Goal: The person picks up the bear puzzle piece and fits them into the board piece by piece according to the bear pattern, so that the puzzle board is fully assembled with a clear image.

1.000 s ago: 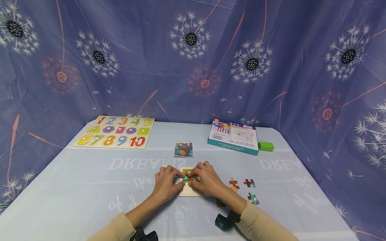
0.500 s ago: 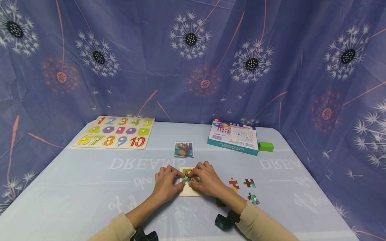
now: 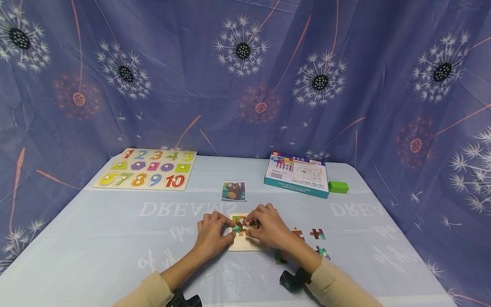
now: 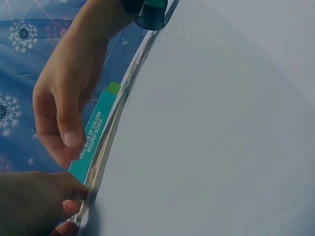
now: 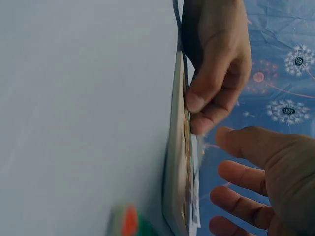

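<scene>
In the head view, a pale wooden puzzle board (image 3: 240,245) lies on the table, with joined green and brown bear pieces (image 3: 238,224) along its top. My left hand (image 3: 212,232) holds the board's left side with thumb and forefinger; the left wrist view shows these left fingers (image 4: 74,187) at its edge. Above the board's right part hovers my right hand (image 3: 270,228), partly covering the pieces. In the right wrist view, the right fingers (image 5: 241,177) are spread and hold nothing. To the right lie loose jigsaw pieces (image 3: 317,233), some partly behind the right forearm.
A bear picture card (image 3: 233,190) lies beyond the board. Back left is a number and shape board (image 3: 145,169); back right are a flat teal box (image 3: 296,174) and a green block (image 3: 338,186). A dandelion-print curtain (image 3: 172,85) hangs behind the table.
My right hand has moved slightly right and loosened from the pieces, so more of the bear picture on the board shows. The left hand stays in place.
</scene>
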`<state>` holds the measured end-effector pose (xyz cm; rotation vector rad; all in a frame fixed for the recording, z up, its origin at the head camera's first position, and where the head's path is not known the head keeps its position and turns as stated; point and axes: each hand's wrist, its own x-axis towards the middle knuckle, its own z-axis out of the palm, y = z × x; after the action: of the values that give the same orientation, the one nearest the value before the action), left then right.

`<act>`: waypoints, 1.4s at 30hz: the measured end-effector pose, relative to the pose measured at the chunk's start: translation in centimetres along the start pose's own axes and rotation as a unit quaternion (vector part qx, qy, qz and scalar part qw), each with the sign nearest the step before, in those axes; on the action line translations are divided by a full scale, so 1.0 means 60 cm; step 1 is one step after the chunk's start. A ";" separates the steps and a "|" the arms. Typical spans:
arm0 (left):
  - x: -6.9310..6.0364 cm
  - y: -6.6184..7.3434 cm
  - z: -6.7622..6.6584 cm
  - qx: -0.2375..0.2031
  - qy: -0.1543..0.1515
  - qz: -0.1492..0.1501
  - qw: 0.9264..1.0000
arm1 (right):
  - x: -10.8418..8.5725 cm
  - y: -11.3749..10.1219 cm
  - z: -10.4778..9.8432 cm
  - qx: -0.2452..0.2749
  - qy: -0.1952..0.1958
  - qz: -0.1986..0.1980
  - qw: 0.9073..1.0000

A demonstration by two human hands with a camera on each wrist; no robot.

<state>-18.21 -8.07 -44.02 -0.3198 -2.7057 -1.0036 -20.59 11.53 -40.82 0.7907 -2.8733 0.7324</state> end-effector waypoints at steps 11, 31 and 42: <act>-0.001 0.002 -0.002 0.000 -0.001 0.001 1.000 | -0.042 0.046 -0.044 0.011 0.006 0.056 0.998; -0.001 0.001 -0.001 -0.003 -0.001 0.001 1.000 | -0.118 0.119 -0.087 -0.035 0.006 0.115 0.993; -0.003 0.001 0.000 -0.009 0.000 0.003 1.000 | -0.139 0.148 -0.091 -0.045 0.013 0.089 0.995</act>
<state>-18.03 -8.04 -44.01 -0.3314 -2.6954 -1.0266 -18.13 24.63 -41.40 0.5154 -2.9559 0.6184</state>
